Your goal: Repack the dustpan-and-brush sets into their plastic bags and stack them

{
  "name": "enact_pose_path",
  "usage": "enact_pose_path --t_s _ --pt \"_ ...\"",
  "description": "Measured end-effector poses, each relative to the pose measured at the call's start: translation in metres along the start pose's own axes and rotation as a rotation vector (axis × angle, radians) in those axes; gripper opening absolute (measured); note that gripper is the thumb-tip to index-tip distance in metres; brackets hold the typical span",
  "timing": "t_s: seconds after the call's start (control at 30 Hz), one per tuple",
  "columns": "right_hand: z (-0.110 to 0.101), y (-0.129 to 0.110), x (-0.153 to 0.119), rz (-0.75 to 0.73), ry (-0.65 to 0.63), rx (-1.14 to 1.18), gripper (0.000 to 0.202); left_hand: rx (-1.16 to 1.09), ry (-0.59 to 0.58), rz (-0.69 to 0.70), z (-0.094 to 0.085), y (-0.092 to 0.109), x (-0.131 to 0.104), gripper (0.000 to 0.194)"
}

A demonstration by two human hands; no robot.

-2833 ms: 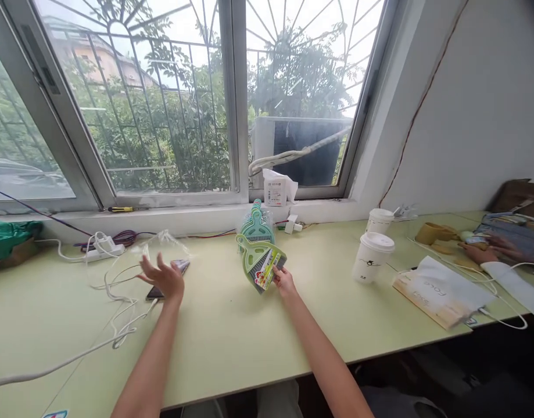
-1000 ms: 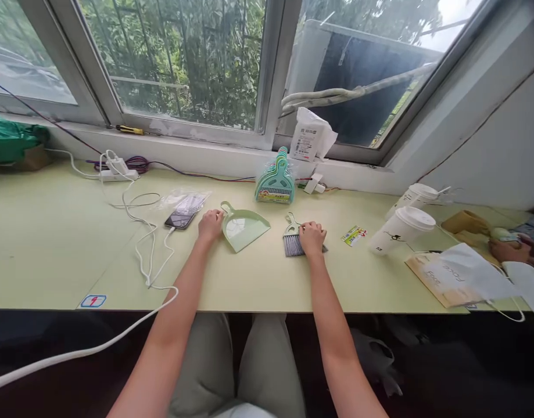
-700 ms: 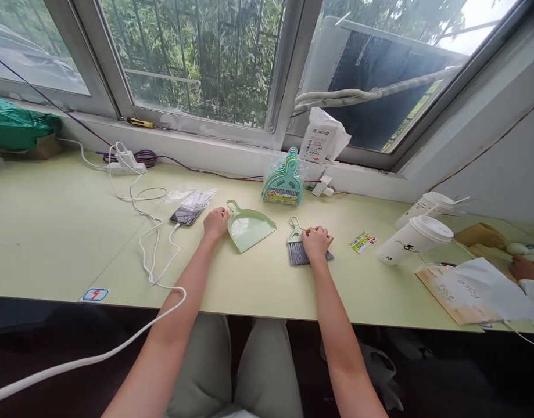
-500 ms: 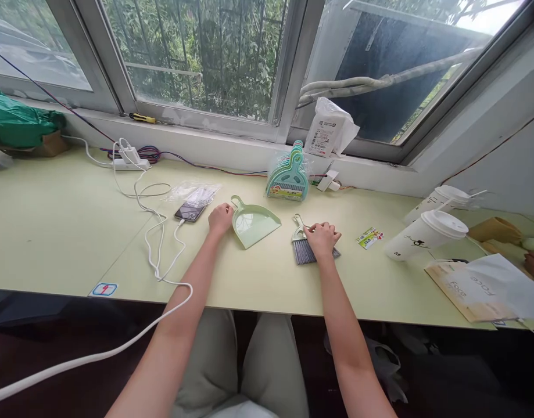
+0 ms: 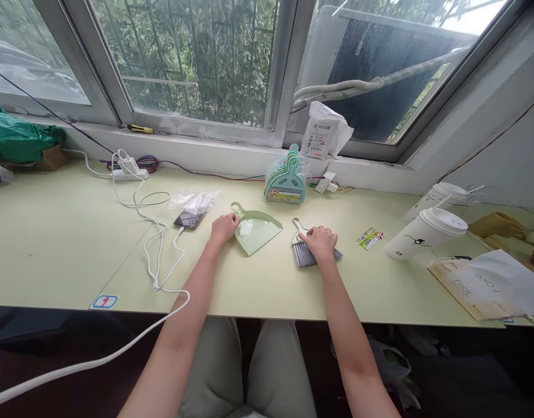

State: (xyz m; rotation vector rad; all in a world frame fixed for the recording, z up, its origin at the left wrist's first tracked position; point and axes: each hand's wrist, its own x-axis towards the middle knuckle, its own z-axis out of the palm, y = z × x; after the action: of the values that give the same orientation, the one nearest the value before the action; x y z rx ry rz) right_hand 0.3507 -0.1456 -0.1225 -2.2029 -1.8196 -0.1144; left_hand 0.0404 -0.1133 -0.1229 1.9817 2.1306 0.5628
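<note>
Grasping the dustpan [image 5: 258, 231] by its left rim with the fingers [image 5: 234, 219] of the left hand [image 5: 224, 228]. Clasping the brush [image 5: 302, 255] from above with the right hand [image 5: 322, 242], partly hiding it. Set apart on the worktop [image 5: 258, 290], with the brush to the dustpan's right.

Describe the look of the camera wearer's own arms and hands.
The left hand and right hand wear no gloves. Both forearms are bare, with no sleeves, watch or bracelet in view. Fingernail details are too small to tell.
</note>
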Motion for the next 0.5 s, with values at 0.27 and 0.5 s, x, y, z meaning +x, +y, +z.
enact_pose_path --t_s 0.27,0.5 --pt "-0.005 0.006 0.003 0.042 -0.007 0.073 0.018 0.004 -0.048 0.159 0.008 0.027 -0.016 0.034" --pt "-0.003 -0.019 -0.001 -0.148 -0.024 0.414 0.013 -0.084 -0.1 0.359 0.028 0.084 -0.058 0.046"
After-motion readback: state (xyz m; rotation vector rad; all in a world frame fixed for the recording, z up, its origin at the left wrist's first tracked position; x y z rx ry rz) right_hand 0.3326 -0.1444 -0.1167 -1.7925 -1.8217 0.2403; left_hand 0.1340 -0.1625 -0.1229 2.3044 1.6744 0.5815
